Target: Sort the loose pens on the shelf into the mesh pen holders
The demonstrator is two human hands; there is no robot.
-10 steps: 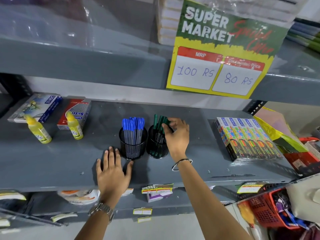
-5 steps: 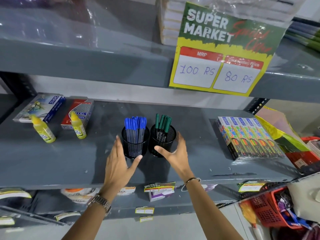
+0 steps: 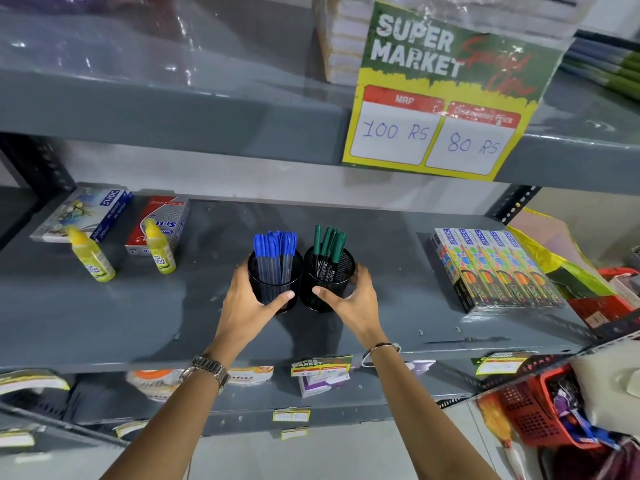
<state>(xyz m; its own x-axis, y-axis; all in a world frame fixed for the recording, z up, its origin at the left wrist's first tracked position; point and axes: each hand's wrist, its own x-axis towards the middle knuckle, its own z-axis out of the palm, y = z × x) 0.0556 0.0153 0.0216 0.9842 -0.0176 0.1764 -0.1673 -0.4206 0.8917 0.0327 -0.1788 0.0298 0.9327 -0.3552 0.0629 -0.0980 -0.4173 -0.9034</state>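
Note:
Two black mesh pen holders stand side by side in the middle of the grey shelf (image 3: 104,317). The left holder (image 3: 277,289) is full of blue-capped pens (image 3: 275,245). The right holder (image 3: 327,289) contains several green-capped pens (image 3: 329,242). My left hand (image 3: 246,306) wraps around the left holder, thumb across its front. My right hand (image 3: 356,299) grips the right holder the same way. No loose pens show on the shelf surface.
Two yellow glue bottles (image 3: 91,258) (image 3: 159,249) and two flat boxes (image 3: 86,213) (image 3: 159,220) sit at the left. A row of colourful boxes (image 3: 495,268) lies at the right. A price sign (image 3: 446,91) hangs from the shelf above. A red basket (image 3: 540,410) sits lower right.
My left hand rose from lying flat on the shelf, and my right hand left the green pens. Both closed in from the sides and now grip the two holders.

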